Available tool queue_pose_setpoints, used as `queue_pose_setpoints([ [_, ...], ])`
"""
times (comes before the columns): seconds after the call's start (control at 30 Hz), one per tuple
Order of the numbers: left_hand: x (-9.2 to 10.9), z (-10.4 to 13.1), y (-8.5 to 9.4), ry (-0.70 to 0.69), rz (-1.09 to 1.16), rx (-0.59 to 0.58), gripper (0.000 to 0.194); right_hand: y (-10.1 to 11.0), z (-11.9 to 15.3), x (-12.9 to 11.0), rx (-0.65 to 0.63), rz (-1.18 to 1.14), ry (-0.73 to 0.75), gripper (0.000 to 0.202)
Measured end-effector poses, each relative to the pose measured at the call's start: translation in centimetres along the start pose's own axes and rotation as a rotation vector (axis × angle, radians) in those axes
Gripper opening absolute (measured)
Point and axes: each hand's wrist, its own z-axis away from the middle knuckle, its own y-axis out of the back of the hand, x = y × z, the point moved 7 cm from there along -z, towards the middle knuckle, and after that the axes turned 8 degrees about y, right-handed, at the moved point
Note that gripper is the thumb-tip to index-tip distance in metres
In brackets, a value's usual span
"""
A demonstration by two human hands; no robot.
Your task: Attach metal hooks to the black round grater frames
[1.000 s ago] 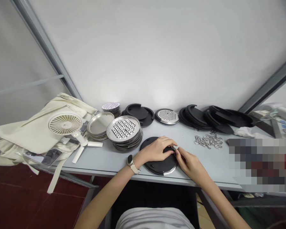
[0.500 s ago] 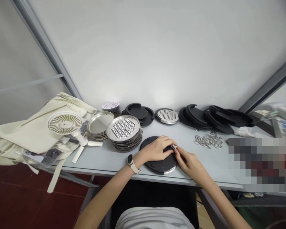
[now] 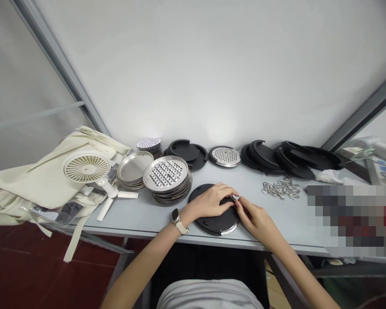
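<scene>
A round black disc (image 3: pixel 216 224) with a silvery rim on its lower right lies at the table's front edge. My left hand (image 3: pixel 214 200) rests over its upper part, fingers bent, thumb and fingertips pinched at the right side of the disc. Against them, my right hand (image 3: pixel 253 218) pinches with thumb and forefinger. Between the fingertips shows a small shiny metal piece, too small to make out fully. Right of the hands lies a pile of metal rings or clips (image 3: pixel 281 189).
Left stand a stack of metal grater discs (image 3: pixel 166 174), plain metal discs (image 3: pixel 135 167), a white fan (image 3: pixel 87 168) and a cream bag (image 3: pixel 48 171). Behind are black holders (image 3: pixel 266 156) and a grater in a black holder (image 3: pixel 226 156). White tissue (image 3: pixel 331 176) lies right.
</scene>
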Motion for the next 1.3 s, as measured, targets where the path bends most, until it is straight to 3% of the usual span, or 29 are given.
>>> queue_pose_setpoints([
  [0.27, 0.09, -0.01, 0.02, -0.019, 0.021, 0.01, 0.022, 0.4, 0.13, -0.2, 0.064, 0.005, 0.02, 0.021],
  [0.67, 0.12, -0.05, 0.09, -0.013, 0.003, 0.013, 0.022, -0.15, -0.12, 0.35, -0.041, -0.032, -0.021, 0.025],
  [1.1, 0.11, -0.03, 0.1, -0.021, 0.011, 0.016, 0.021, -0.27, -0.03, 0.26, -0.039, -0.041, -0.012, 0.021],
  [1.3, -0.19, -0.09, 0.06, -0.02, 0.027, 0.031, 0.02, -0.21, 0.23, 0.16, 0.004, 0.06, 0.053, 0.022],
])
